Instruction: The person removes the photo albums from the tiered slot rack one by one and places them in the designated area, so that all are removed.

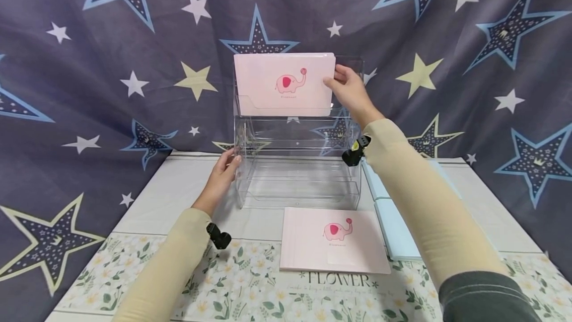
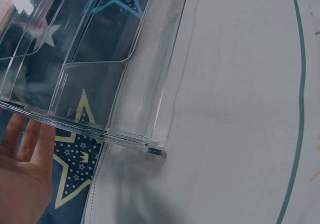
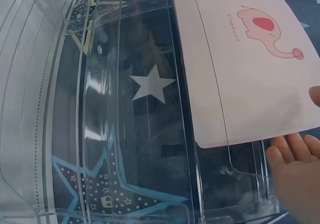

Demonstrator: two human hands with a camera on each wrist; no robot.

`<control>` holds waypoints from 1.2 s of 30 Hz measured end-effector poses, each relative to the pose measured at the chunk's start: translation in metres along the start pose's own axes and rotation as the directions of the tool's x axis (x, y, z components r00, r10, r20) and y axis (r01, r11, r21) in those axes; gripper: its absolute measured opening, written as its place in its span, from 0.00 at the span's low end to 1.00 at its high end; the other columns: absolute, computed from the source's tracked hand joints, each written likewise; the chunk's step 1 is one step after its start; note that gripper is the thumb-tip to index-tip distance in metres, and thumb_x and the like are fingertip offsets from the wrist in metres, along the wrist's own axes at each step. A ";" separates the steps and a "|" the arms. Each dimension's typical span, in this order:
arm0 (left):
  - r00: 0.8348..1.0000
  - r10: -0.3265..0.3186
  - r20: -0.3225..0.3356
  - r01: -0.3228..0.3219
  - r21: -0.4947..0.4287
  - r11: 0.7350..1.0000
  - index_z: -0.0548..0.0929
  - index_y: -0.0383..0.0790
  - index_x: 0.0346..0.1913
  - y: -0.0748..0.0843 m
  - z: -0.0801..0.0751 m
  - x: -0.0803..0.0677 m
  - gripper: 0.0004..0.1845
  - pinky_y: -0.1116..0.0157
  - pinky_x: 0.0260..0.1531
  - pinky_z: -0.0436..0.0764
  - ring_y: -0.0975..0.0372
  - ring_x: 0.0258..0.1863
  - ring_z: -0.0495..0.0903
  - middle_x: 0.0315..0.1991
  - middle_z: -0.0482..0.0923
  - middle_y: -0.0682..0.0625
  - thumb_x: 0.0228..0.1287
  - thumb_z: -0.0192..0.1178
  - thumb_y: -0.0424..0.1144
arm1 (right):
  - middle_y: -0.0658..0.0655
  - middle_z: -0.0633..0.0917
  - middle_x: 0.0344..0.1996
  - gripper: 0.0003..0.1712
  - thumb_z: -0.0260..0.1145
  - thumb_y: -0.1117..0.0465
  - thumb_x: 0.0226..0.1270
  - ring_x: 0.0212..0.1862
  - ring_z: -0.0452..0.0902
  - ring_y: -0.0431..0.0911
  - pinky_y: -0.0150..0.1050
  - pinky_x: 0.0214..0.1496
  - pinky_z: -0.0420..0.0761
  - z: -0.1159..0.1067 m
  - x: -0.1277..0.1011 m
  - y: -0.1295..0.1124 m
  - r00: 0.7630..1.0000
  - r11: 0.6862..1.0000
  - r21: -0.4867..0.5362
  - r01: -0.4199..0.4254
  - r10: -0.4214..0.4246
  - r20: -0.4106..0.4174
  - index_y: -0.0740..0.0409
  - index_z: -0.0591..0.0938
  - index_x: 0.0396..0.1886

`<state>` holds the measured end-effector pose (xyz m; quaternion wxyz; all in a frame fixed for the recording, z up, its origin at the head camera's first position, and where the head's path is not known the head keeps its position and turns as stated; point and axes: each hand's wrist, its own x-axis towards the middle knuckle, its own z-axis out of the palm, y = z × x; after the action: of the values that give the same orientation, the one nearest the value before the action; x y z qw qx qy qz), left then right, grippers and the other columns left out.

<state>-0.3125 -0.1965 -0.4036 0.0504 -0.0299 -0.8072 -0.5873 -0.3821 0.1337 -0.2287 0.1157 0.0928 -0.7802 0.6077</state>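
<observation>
Two pink folders are in play, both printed with an elephant. Nearest you, one pink folder (image 1: 334, 241) lies flat on the table (image 1: 178, 193), close to its front edge and just in front of the clear rack (image 1: 297, 163). Just beside it to the right, a light blue stack (image 1: 393, 232) lies partly under your right forearm.

Your left hand (image 1: 222, 179) rests on the rack's left side wall low down, fingers fairly straight and relaxed against the plastic rather than wrapped round it; the left wrist view shows the fingers (image 2: 30, 144) lying along the wall. It looks like a steadying hold.

Farther back, the rack stands on the middle of the table, toward its rear edge, with several tiers. The lower tiers show nothing in them. The second pink folder (image 1: 283, 84) stands upright in the top tier, its lower part behind the clear front lip. Your right hand (image 1: 350, 91) holds its right edge, thumb on the front, fingers behind.

As I read it, you are seating this folder in the top tier, and it seems nearly home. The next move probably calls for checking that it sits square against the back, then easing your fingers off without tipping the rack. Behind everything hangs a dark star-patterned cloth (image 1: 111, 63).
</observation>
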 end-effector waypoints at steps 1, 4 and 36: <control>1.000 -0.001 -0.002 0.001 0.003 1.000 0.57 0.46 0.79 0.000 0.000 0.000 0.32 0.47 0.63 0.71 0.47 0.66 0.66 0.69 0.64 0.38 0.80 0.47 0.54 | 0.62 0.71 0.68 0.36 0.63 0.58 0.75 0.68 0.68 0.49 0.36 0.69 0.70 0.001 0.000 0.000 1.000 1.000 0.004 0.006 -0.006 -0.005 0.63 0.61 0.76; 1.000 0.000 -0.002 0.000 0.008 1.000 0.57 0.45 0.79 0.000 0.000 0.000 0.33 0.47 0.63 0.71 0.47 0.66 0.66 0.69 0.64 0.37 0.80 0.46 0.55 | 0.63 0.73 0.64 0.33 0.63 0.60 0.74 0.63 0.72 0.50 0.38 0.64 0.74 0.005 0.001 0.001 1.000 1.000 0.008 0.020 -0.020 -0.015 0.63 0.64 0.74; 1.000 0.010 0.006 -0.010 -0.022 1.000 0.58 0.44 0.78 -0.001 -0.001 0.001 0.32 0.45 0.64 0.71 0.46 0.66 0.66 0.68 0.65 0.36 0.79 0.48 0.54 | 0.62 0.81 0.55 0.25 0.67 0.59 0.71 0.51 0.81 0.51 0.44 0.56 0.82 0.030 0.005 0.020 0.998 0.975 0.218 -0.054 0.050 0.023 0.63 0.74 0.64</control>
<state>-0.3136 -0.1980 -0.4044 0.0504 -0.0363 -0.8007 -0.5958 -0.3942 0.1091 -0.2526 0.0821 0.0896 -0.7119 0.6917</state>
